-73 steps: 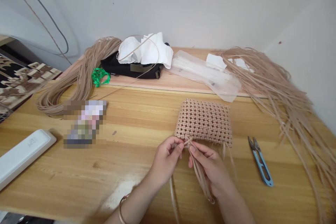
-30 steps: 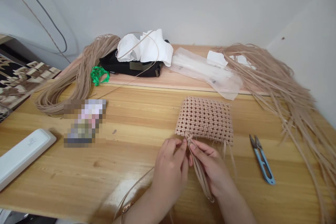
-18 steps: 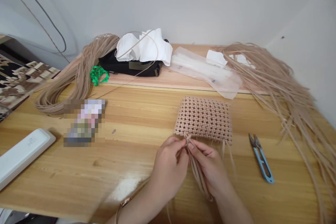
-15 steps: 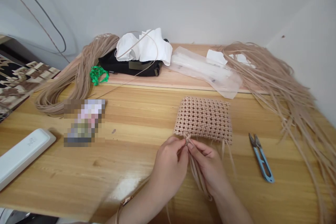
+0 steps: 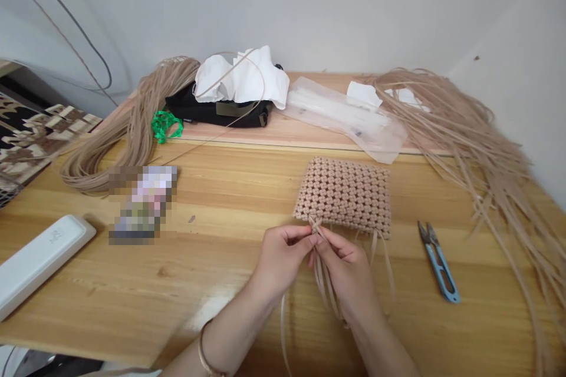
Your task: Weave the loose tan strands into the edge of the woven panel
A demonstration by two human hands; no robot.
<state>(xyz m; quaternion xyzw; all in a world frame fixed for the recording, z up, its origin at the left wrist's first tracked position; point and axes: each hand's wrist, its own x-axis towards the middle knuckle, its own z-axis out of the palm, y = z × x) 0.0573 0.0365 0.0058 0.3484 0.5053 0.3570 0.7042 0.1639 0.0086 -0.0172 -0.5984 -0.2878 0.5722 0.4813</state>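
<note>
Rising closer together, your left hand [image 5: 283, 256] and right hand [image 5: 347, 268] are pinching a flat strand [image 5: 316, 225] in clenched fingers [image 5: 329, 241] just below the knotted panel [image 5: 342, 194], its long axis lying crosswise.

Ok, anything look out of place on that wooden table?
Two things. A pixelated patch on the pale wooden table hides whatever lies there, so I can't judge it. And one long, loose tan strand loops over the crumpled white tissue and black fabric bag, looking stray.
</note>
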